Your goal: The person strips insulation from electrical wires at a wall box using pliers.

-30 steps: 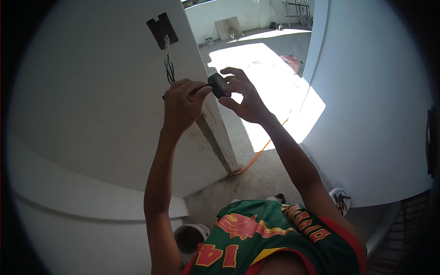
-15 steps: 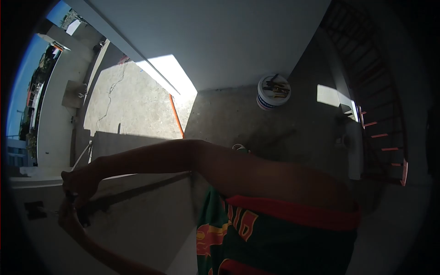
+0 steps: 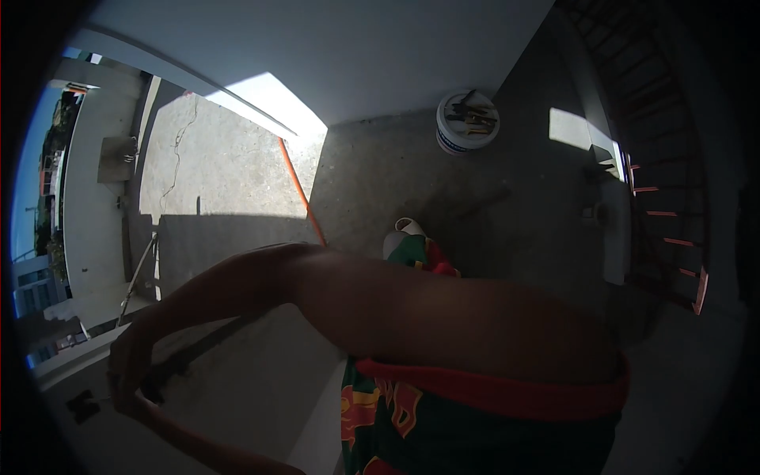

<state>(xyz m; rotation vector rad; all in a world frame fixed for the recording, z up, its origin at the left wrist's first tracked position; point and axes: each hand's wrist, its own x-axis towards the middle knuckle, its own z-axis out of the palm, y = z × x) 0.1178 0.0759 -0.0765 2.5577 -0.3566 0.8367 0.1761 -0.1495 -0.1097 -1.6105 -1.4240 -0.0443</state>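
My right hand point(image 3: 131, 352) reaches across at the lower left, its fingers bent down and closed. Just below it is my left hand point(image 3: 131, 404), with fingers pinched together. The two hands meet or overlap close to a pale wall point(image 3: 229, 396). What they hold is in shadow and too small to make out. Beside my left hand, a dark rectangular opening point(image 3: 81, 406) shows in the wall, with a thin pale line between it and the fingers. Another dark patch point(image 3: 153, 386) lies partly behind my hands, joined to a dark streak point(image 3: 202, 344) along the wall.
A white bucket point(image 3: 451, 143) stands on the concrete floor, with several hand tools point(image 3: 475, 119) on its top. An orange tube point(image 3: 293, 176) runs across the floor. Reddish metal railings point(image 3: 687, 170) rise on the right. A thin pole point(image 3: 139, 273) leans at the left.
The view has shifted, and my hands now appear slightly lower. My right hand has come down over my left, and the small dark item between them no longer shows. A foot is more visible.
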